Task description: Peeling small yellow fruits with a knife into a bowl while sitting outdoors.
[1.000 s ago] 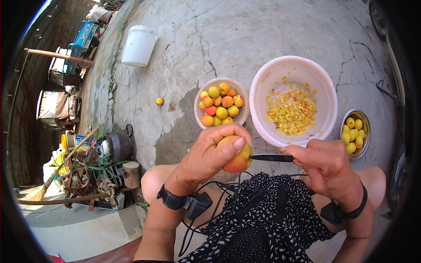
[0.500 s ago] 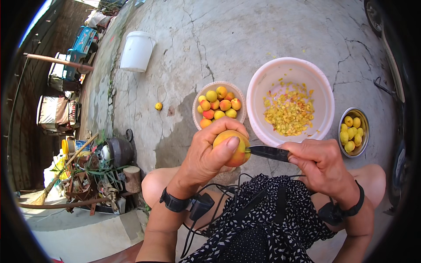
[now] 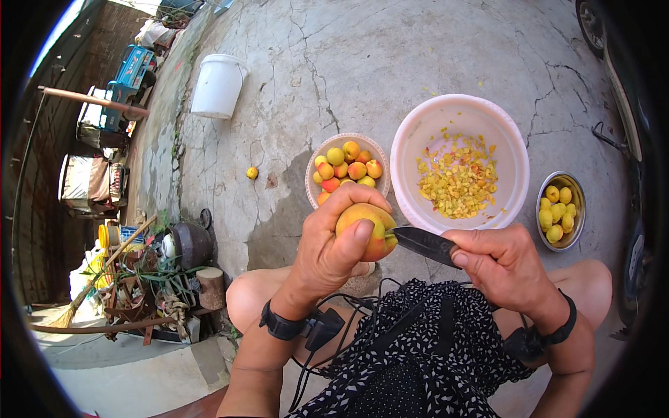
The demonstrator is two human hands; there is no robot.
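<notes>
My left hand is wrapped round a yellow-orange peach, thumb across its near side. A small cut shows on the peach's right side. My right hand grips a dark-bladed knife, whose tip is at that cut; its handle is hidden in my fingers. Just beyond my hands stand a shallow pale basket of whole red-and-yellow peaches and a large pale pink basin holding chopped fruit pieces.
A metal bowl of peeled-looking yellow fruit stands at the right. One loose fruit lies on the cracked concrete, near a white bucket. Clutter with a broom fills the left; a vehicle borders the right.
The knife's tip has shifted slightly to the left and up at the peach's cut, and the blade slants more. The right hand has dipped a little; both hands keep their holds.
</notes>
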